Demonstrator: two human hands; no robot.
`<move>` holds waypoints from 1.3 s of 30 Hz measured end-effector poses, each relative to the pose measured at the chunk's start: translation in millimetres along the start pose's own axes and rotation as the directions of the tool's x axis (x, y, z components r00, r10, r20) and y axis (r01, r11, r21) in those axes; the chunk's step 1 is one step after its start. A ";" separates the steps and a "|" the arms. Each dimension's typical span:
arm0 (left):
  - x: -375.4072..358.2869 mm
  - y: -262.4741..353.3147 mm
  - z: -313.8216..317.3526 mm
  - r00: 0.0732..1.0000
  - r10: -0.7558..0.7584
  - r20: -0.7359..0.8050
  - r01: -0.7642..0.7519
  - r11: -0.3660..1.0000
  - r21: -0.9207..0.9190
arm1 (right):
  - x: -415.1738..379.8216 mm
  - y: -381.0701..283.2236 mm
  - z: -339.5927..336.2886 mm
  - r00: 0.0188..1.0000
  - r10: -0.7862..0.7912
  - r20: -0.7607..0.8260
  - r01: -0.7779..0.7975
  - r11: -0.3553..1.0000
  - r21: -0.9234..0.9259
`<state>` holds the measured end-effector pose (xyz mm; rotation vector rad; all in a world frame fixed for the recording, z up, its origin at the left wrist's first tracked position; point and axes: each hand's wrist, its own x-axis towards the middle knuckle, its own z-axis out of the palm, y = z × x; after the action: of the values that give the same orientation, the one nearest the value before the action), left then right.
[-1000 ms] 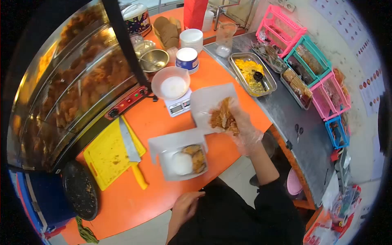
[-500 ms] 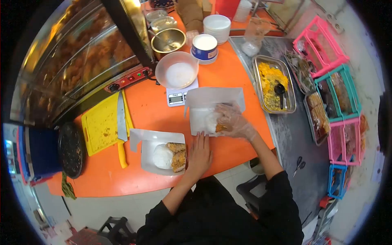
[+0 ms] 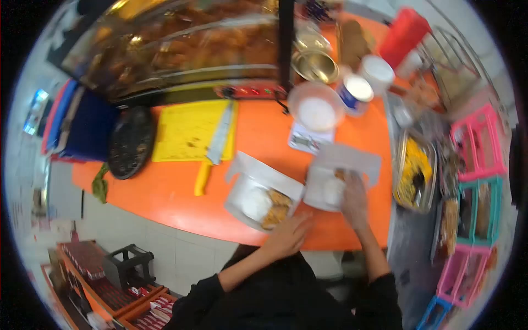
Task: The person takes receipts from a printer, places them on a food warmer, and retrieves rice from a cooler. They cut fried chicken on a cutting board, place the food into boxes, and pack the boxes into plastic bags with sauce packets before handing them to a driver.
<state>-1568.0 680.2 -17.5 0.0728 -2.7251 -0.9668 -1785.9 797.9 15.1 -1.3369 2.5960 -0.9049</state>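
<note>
In the head view, two open white food boxes stand on the orange table. The left box point(image 3: 242, 194) holds a white mound of rice point(image 3: 257, 204) beside golden-brown fried chicken pieces point(image 3: 279, 206). My left hand point(image 3: 289, 236) is bare, fingers stretched out, close to that box's near corner. In the right box point(image 3: 314, 190) lies another rice mound point(image 3: 333, 191). My right hand point(image 3: 355, 203), in a clear plastic glove, reaches into this box, its fingers closed at a brown piece of fried chicken point(image 3: 340, 174) beside the rice. Motion blurs the fingers, which partly cover the piece.
A knife point(image 3: 220, 137) with a yellow handle lies on a yellow cutting board point(image 3: 184, 132). Behind the boxes, a bowl point(image 3: 316, 107) sits on a scale point(image 3: 303, 140). A tray of yellow food point(image 3: 415, 170) stands right, near coloured baskets point(image 3: 478, 209). A glass display case point(image 3: 192, 49) stands behind.
The view has turned left, so everything appears shifted and tilted. My left hand has come away from the right box's front edge. My right hand stays in that box at the chicken.
</note>
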 end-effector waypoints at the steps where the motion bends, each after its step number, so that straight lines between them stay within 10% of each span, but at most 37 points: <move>1: -19.7 -11.8 -3.0 0.997 -0.010 -0.081 0.011 1.000 0.015 | 0.4 4.1 7.4 0.992 0.097 0.083 -0.105 0.990 0.094; 2: -40.5 -16.0 -21.1 0.994 -0.072 -0.080 0.072 0.997 -0.004 | 1.7 -21.2 11.3 0.905 0.389 0.170 -0.347 0.447 0.824; 4: -60.9 -34.1 -94.6 0.957 -0.177 -0.231 0.181 0.984 -0.005 | -12.1 -0.1 43.9 0.899 0.036 -0.436 0.019 0.993 0.121; 6: -68.5 -52.9 -152.4 0.852 -0.117 -0.511 0.239 0.954 0.179 | -8.3 15.2 29.0 0.972 -0.163 -0.170 0.140 0.980 -0.143; 7: -67.0 -66.6 -184.3 0.761 0.025 -0.649 0.289 0.882 0.373 | -7.1 10.9 24.9 0.963 -0.191 -0.193 0.165 0.976 -0.141; 9: -50.8 -80.0 -279.6 0.620 0.123 -0.775 0.348 0.842 0.412 | -9.7 -4.4 15.5 0.942 0.333 -0.042 -0.268 0.821 0.505; 10: -40.7 -104.4 -331.4 0.514 0.162 -0.842 0.220 0.924 0.312 | -11.7 -14.5 10.0 0.946 0.318 -0.064 -0.243 0.826 0.509; 12: -11.4 -116.8 -431.4 0.315 0.022 -0.949 0.146 0.987 0.071 | -13.2 -38.0 9.8 0.900 -0.056 -0.433 -0.039 0.977 -0.208; 18: 65.9 -173.3 -633.0 0.251 0.274 -0.928 0.181 0.929 0.323 | -30.6 -67.5 16.3 0.739 0.489 -0.464 -0.337 0.864 0.373; 20: 88.2 -176.3 -659.2 0.078 0.159 -0.984 0.069 0.984 0.164 | -37.8 -78.6 20.3 0.686 0.540 -0.488 -0.363 0.835 0.414; 25: 150.8 -211.7 -686.5 0.160 0.023 -0.987 0.336 0.939 0.076 | -51.8 -104.9 28.7 0.606 0.611 -0.509 -0.388 0.786 0.482; 28: 159.2 -204.5 -688.8 0.186 -0.104 -0.977 -0.284 0.946 -0.155 | -63.2 -111.4 26.6 0.572 0.635 -0.519 -0.394 0.768 0.506; 31: 146.8 -188.0 -678.8 0.348 0.001 -0.938 -0.386 0.911 -0.142 | -65.2 -121.6 21.1 0.540 0.655 -0.528 -0.414 0.753 0.511; 34: 123.6 -194.4 -633.4 0.373 0.090 -0.923 -0.246 0.969 -0.005 | -52.9 -160.0 10.4 0.682 0.519 -0.516 -0.314 0.845 0.434; 35: 99.8 -173.4 -599.8 0.422 0.076 -0.904 -0.244 0.969 -0.033 | -56.8 -192.4 10.1 0.717 0.211 -0.665 -0.280 0.960 0.003; 36: 81.8 -164.1 -565.1 0.534 0.002 -0.846 -0.304 0.934 -0.190 | -54.0 -154.9 12.0 0.584 0.493 -0.645 -0.542 0.828 0.143; 37: 63.1 -183.9 -536.0 0.598 0.097 -0.795 -0.284 0.954 -0.098 | -65.5 -132.4 27.7 0.486 0.394 -0.780 -0.584 0.811 0.046; 39: 10.9 -193.2 -446.6 0.756 -0.202 -0.623 0.089 0.974 -0.209 | -54.0 -156.9 4.9 0.487 0.658 -0.575 -0.716 0.678 0.169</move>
<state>-1474.2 254.2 198.4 0.5006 -2.0152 -0.9784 -1638.7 767.5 85.5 0.1809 3.1992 -1.1504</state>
